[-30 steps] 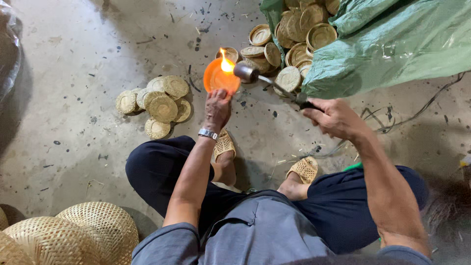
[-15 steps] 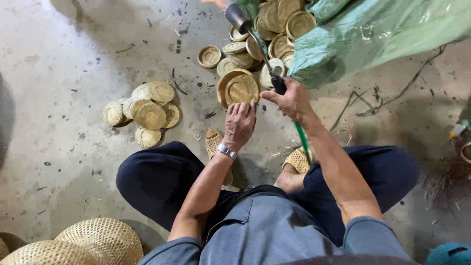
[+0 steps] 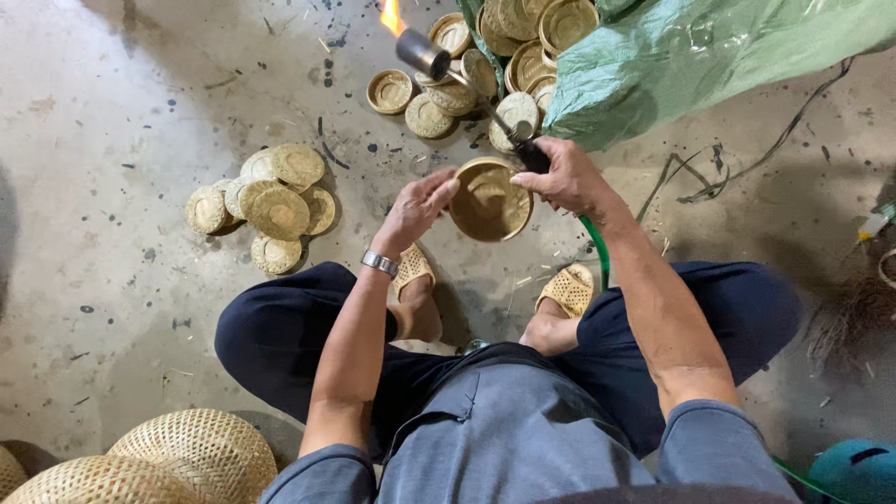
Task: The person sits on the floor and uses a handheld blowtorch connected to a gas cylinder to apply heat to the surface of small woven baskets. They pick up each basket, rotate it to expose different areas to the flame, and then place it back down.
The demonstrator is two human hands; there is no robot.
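Seated person, knees apart, concrete floor [image 3: 112, 308] below. Left hand [image 3: 415, 210] cups the left rim of a small round woven bamboo basket [image 3: 490, 199], fingers curled on the edge, thumb side toward the body. The basket hangs in the air between the knees, hollow side facing up toward the camera.

Right hand [image 3: 565, 177] is closed around the handle of a gas torch [image 3: 467, 79] and also touches the basket's far right rim. The torch tube runs up and left, away from the body; a flame [image 3: 392, 14] burns at the nozzle, well clear of the basket. A green hose [image 3: 602, 257] drops from the handle past the right knee.

Finished-looking pile of small baskets [image 3: 266, 205] lies on the floor to the left. More small baskets [image 3: 448, 93] spill from a green sack [image 3: 709, 56] at far right. Two large woven domes [image 3: 149, 462] sit at near left. Woven sandals [image 3: 569, 287] on both feet.

Judgement on handling: with the flame lit and pointed away, the sound way to turn the basket is by the rim only, fingertips kept off the inner weave. Keep the nozzle aimed at bare floor, away from the sack and the loose fibres. When the flame comes onto the weave, quick passes look safer than dwelling, as thin bamboo strips would likely scorch fast.
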